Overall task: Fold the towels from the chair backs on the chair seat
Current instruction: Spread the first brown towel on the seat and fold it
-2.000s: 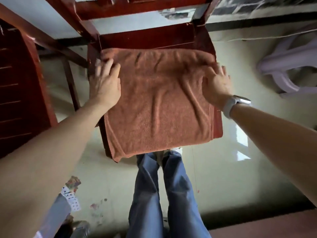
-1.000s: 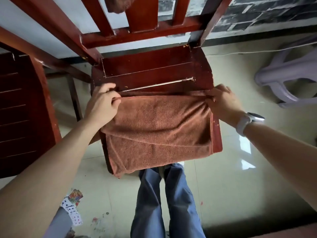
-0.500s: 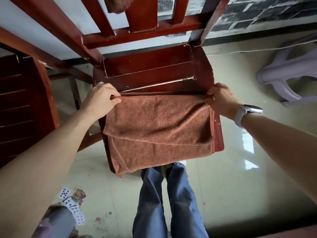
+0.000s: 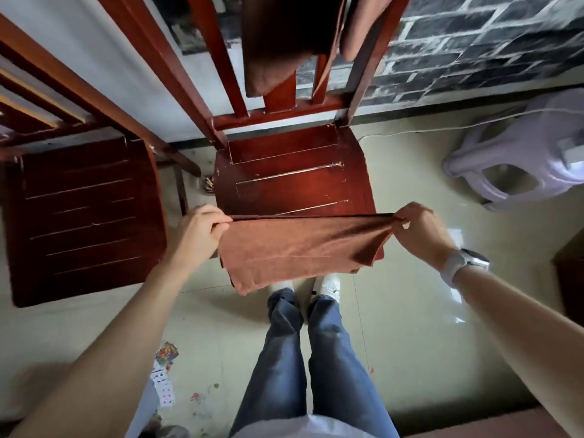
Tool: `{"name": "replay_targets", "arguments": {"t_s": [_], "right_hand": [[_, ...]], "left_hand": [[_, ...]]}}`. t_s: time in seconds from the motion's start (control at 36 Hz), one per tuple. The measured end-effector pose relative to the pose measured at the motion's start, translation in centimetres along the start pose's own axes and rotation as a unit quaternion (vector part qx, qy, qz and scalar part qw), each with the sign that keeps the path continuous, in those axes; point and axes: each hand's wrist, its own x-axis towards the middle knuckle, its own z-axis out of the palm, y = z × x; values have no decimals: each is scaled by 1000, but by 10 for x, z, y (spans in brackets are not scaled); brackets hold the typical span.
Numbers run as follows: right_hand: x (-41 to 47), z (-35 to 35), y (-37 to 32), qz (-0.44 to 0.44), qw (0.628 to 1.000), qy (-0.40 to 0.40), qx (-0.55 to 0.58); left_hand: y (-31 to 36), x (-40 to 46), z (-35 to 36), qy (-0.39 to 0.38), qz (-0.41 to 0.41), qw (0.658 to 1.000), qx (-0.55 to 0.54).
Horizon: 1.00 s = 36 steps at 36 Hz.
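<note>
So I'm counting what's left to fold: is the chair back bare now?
No, a brown towel hangs over the chair back, above the one held by both hands.

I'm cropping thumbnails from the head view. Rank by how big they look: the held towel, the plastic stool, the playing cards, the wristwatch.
1. The held towel and the plastic stool look close in size; the stool runs off the frame edge, so I won't separate them.
2. The playing cards.
3. The wristwatch, clearly smallest.

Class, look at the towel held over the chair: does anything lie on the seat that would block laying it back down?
Nothing visible does. The seat is bare; left hand and right hand pinch the towel above its front edge.
</note>
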Motion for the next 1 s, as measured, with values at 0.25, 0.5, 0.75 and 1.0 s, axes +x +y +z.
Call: {"name": "replay_targets", "arguments": {"t_s": [0.25, 0.5, 0.75, 1.0], "right_hand": [[-60, -89, -21, 16, 990, 128, 63], [-67, -200, -38, -96, 969, 218, -60], [-77, -294, -46, -149, 909, 372, -111], [-82, -338, -64, -155, 890, 428, 28]], "left_hand": [[72, -34, -86, 98, 35, 994, -25], [143, -10, -182, 173, 114, 978, -10], [198, 2, -259, 250, 203, 947, 12], [227, 9, -299, 293, 179, 933, -110]]}}
